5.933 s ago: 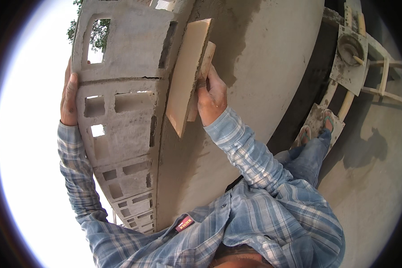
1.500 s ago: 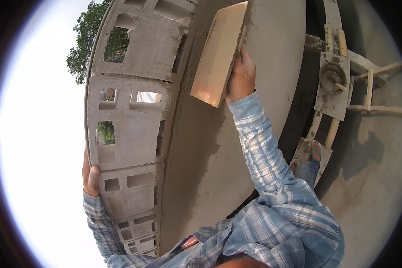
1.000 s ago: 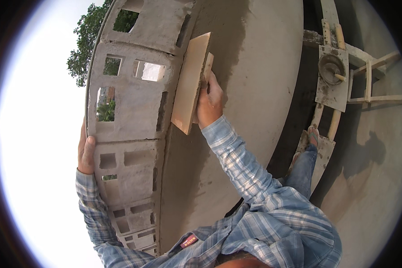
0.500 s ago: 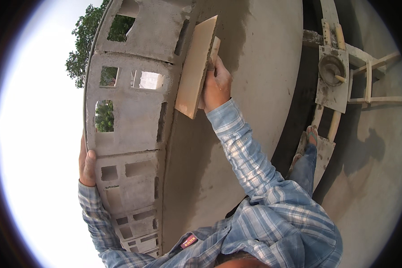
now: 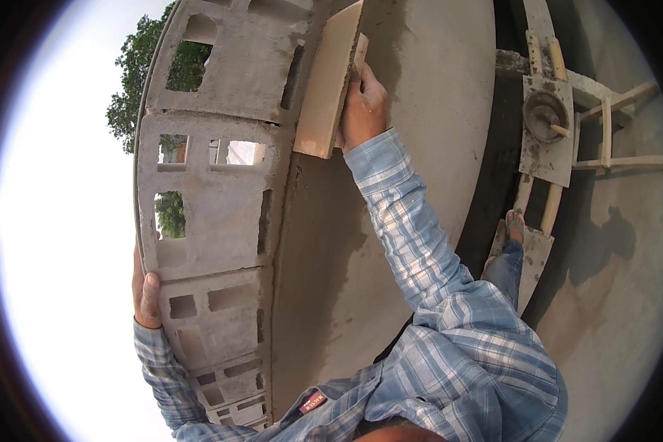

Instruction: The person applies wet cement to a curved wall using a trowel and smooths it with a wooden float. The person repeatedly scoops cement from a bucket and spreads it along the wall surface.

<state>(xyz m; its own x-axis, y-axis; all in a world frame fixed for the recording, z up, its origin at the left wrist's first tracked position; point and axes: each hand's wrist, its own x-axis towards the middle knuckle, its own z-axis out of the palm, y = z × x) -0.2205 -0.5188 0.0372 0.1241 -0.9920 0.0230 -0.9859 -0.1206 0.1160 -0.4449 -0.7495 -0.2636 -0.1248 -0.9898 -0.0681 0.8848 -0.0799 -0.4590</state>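
My right hand grips the handle of a flat wooden float, whose face lies against the grey plastered wall face near the top edge. My left hand holds the outer side of the hollow concrete block wall top, fingers wrapped over its edge. The plaster beside the float looks wet and darker. Both forearms are in blue plaid sleeves.
Below on the right stands a wooden scaffold frame with a mortar board holding a round pan. My foot in a sandal rests on a plank. Trees and bright sky show beyond the wall.
My right hand has moved the float along the wall face, away from me and back, and it is now farther up than half a second ago. My left hand keeps its hold on the block wall.
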